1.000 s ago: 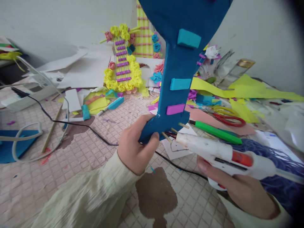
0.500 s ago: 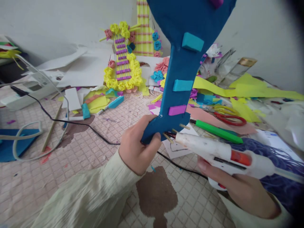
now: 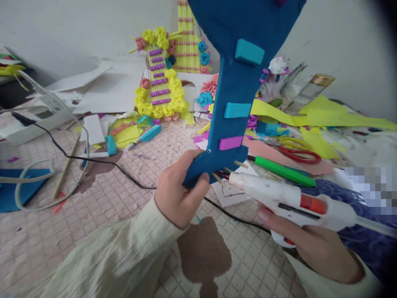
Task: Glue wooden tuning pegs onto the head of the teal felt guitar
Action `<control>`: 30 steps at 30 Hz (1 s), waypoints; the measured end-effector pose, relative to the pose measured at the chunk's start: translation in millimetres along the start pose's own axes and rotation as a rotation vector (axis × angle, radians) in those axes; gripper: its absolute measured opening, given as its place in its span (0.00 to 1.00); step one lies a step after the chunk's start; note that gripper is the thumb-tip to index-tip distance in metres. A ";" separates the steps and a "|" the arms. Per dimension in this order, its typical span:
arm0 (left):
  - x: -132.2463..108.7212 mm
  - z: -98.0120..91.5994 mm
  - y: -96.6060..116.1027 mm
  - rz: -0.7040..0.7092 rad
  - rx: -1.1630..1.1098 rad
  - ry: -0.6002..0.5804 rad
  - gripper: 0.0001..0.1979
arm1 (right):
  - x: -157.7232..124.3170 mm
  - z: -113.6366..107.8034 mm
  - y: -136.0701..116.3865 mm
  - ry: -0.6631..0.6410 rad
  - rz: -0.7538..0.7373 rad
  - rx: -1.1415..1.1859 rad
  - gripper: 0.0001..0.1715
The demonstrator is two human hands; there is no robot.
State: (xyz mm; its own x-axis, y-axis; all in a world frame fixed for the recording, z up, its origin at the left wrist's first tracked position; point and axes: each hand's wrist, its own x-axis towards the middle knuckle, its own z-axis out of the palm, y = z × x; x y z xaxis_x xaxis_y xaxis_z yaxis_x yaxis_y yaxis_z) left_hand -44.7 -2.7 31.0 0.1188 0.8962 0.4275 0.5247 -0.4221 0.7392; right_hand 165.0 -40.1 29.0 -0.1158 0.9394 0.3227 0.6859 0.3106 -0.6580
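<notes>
My left hand (image 3: pixel 180 190) is closed around the lower end of a dark blue craft piece (image 3: pixel 231 87), held upright, its top cut off by the view. Light blue blocks (image 3: pixel 237 110) and a purple block (image 3: pixel 230 142) sit on its face. Short wooden sticks (image 3: pixel 219 179) poke out near its bottom edge. In my right hand (image 3: pixel 316 244) is a white hot glue gun (image 3: pixel 279 194), a glue stick trailing from its back. The nozzle points left and meets the blue piece's lower end beside the sticks; whether glue is coming out I cannot tell.
Behind stand a yellow-flowered craft with purple bars (image 3: pixel 159 78) and a yellow strung piece (image 3: pixel 187 37). Red-handled scissors (image 3: pixel 300 155), a green cutter (image 3: pixel 282 170) and dark blue yarn (image 3: pixel 328 192) lie right. A black cord (image 3: pixel 130 176) crosses the table; a white power strip (image 3: pixel 40 118) is left.
The blue piece has shifted very slightly left in view, along with both hands and the glue gun. Both grips stay the same.
</notes>
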 end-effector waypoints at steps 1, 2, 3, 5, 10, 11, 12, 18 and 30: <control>0.0 0.1 0.0 -0.002 0.002 0.001 0.10 | 0.0 -0.1 0.2 -0.004 -0.019 0.003 0.11; -0.1 0.2 -0.1 -0.005 0.004 0.001 0.10 | -0.1 0.0 0.5 -0.010 -0.047 0.005 0.11; -0.2 0.2 -0.2 -0.010 0.005 0.003 0.10 | -0.1 0.1 0.9 -0.017 -0.067 0.009 0.11; -0.6 0.0 -0.4 -0.016 0.005 0.006 0.10 | -0.4 0.5 1.8 -0.019 -0.062 0.024 0.11; -0.9 -0.1 -1.0 -0.030 -0.017 0.008 0.11 | -1.6 1.1 3.4 -0.053 -0.043 0.065 0.11; -0.9 0.1 -1.2 -0.038 -0.023 0.012 0.11 | -1.7 0.9 3.5 -0.061 -0.043 0.066 0.11; -0.9 0.3 -1.4 -0.046 -0.029 0.016 0.11 | -1.9 0.7 3.6 -0.066 -0.042 0.066 0.12; -1.1 2.4 -4.0 -0.119 -0.090 0.021 0.11 | -3.8 0.3 6.0 -0.092 0.011 0.050 0.12; 2.5 5.2 -3.6 -0.348 -0.415 0.009 0.08 | -0.3 -0.8 -1.4 -0.079 0.014 0.063 0.13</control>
State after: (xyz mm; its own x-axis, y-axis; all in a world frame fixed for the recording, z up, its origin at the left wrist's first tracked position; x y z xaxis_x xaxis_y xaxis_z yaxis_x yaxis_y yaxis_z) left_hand -41.8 1.8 26.7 -0.0109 0.9922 0.1241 0.1544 -0.1209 0.9806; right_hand 164.6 -40.9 30.3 -0.1648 0.9514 0.2602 0.6416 0.3038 -0.7043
